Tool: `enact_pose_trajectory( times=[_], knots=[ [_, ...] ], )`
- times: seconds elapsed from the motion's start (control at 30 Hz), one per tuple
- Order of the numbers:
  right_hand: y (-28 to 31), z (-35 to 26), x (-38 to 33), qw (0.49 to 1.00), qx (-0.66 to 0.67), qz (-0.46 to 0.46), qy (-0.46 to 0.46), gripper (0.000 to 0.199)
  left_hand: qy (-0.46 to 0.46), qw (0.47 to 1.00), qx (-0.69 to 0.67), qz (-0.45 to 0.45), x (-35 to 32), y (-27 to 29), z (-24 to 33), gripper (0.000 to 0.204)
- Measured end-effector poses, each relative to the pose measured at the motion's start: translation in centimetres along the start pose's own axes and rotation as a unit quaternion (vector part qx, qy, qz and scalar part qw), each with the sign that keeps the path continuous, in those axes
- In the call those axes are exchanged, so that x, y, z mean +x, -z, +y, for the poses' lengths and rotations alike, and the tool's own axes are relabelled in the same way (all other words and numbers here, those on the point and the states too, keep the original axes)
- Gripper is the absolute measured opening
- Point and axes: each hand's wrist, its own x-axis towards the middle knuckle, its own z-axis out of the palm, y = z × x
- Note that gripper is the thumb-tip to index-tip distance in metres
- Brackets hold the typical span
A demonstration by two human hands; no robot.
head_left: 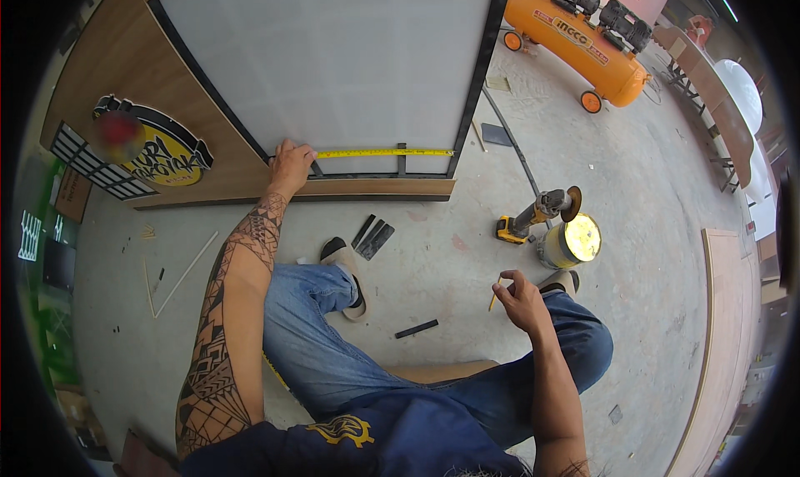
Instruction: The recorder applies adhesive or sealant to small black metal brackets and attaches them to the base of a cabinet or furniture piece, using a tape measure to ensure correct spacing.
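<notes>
The left hand pins a yellow tape measure across the white panel; the right hand pinches a pencil (well away). If the pinning loosens, the tape would likely slip.

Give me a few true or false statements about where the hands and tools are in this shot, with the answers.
1. The left hand presses a yellow tape measure against the white panel. True.
2. The right hand holds the angle grinder. False: it holds a pencil; the grinder lies on the floor.
3. The orange compressor stands at upper right. True.
4. The tape runs vertically. False: it runs horizontally along the panel's lower edge.
</notes>
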Motion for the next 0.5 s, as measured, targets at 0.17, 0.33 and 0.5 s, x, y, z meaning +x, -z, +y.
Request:
enact_pose_trajectory(
  times=[0.17, 0.33, 0.5],
  knots=[
    [-0.3, 0.8, 0.1, 1.0, 0.002, 0.007, 0.005, 0.048, -0.006, 1.0, 0.006, -0.001, 0.1, -0.6, -0.1, 0.026],
    [-0.5, 0.7, 0.2, 1.0, 0.001, 0.006, 0.009, 0.048, 0.009, 1.0, -0.005, -0.001, 0.3, -1.2, -1.1, 0.026],
    [-0.6, 0.9, 0.1, 1.0, -0.008, 0.009, 0.011, 0.048, 0.012, 1.0, -0.022, -0.007, 0.5, -1.3, -0.4, 0.027]
  ],
)
